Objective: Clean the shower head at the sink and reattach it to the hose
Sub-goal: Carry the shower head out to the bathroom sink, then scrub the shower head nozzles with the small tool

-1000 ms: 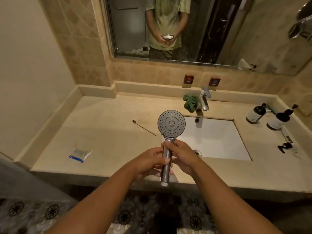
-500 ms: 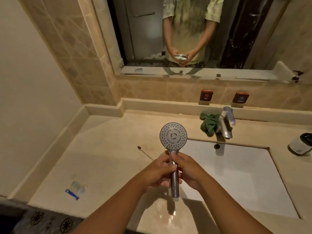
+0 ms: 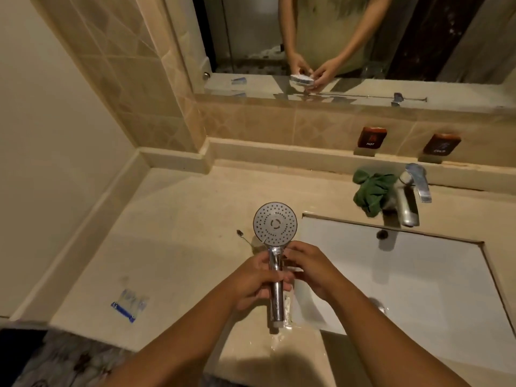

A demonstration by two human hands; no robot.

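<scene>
In the head view, the risk is sitting in the grip. The left hand point(image 3: 257, 280) is curling round the chrome handle, and the right hand point(image 3: 312, 272) is pinching it with the fingertips just under the neck. If that metal is wet, it is likely to be slippery. A slip would be dropping the shower head point(image 3: 275, 224) onto the hard counter point(image 3: 181, 247) or into the sink point(image 3: 418, 275), probably chipping the face. Water seems to be pooling under the handle's open end at the counter's front edge, and more dripping could be running over onto the floor.

The shower head is standing upright in both hands, above the counter's front edge and just beside the sink's left rim. Its round grey face is turning toward the camera, showing rings of small nozzles round a central disc. The handle is gleaming silver with a pale threaded end. No hose is showing.
</scene>
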